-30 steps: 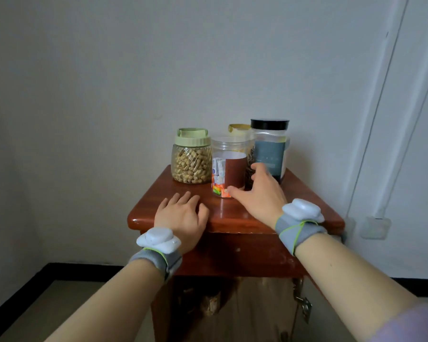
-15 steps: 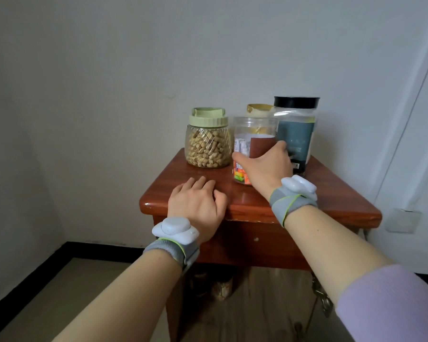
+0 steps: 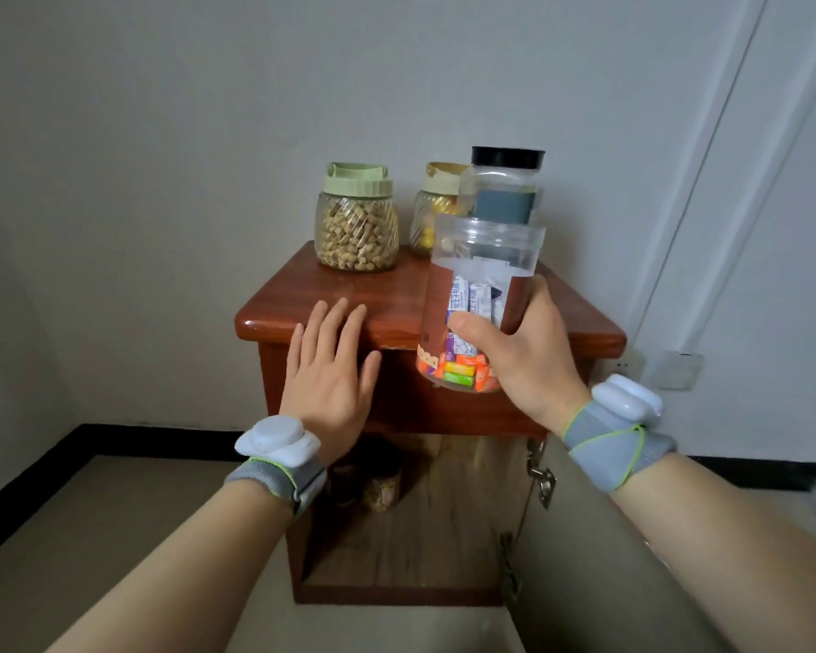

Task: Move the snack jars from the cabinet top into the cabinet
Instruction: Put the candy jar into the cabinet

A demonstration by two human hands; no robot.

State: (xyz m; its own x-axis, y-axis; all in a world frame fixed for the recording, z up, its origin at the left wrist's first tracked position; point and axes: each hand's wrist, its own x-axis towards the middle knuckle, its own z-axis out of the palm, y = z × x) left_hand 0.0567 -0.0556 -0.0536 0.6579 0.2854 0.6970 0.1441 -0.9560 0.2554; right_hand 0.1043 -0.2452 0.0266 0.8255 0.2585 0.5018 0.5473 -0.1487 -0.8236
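Clear plastic candy jar (image 3: 477, 304), cylindrical, brown label, clamped in my right hand (image 3: 528, 355), lifted off, in front of the glossy red wood cabinet (image 3: 396, 407). My left hand (image 3: 330, 369) flat, fingers spread, grasping nothing, at the top's front edge. Ribbed green-lidded nut jar (image 3: 356, 219), gold-lidded jar (image 3: 432, 209), black-lidded jar (image 3: 505, 186) stand on top. Cabinet door open below.

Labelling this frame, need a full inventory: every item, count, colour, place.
candy jar: 1, clear with brown label, lifted in front of the cabinet, held in right hand
peanut jar: 1, glass with green lid, cabinet top, back left
yellow-lid jar: 1, glass, cabinet top, back middle
black-lid jar: 1, clear, cabinet top, back right
jar inside: 1, colour unclear, in the open compartment
cabinet: 1, red-brown wood, against the wall
left hand: 1, flat on cabinet front edge
right hand: 1, around candy jar
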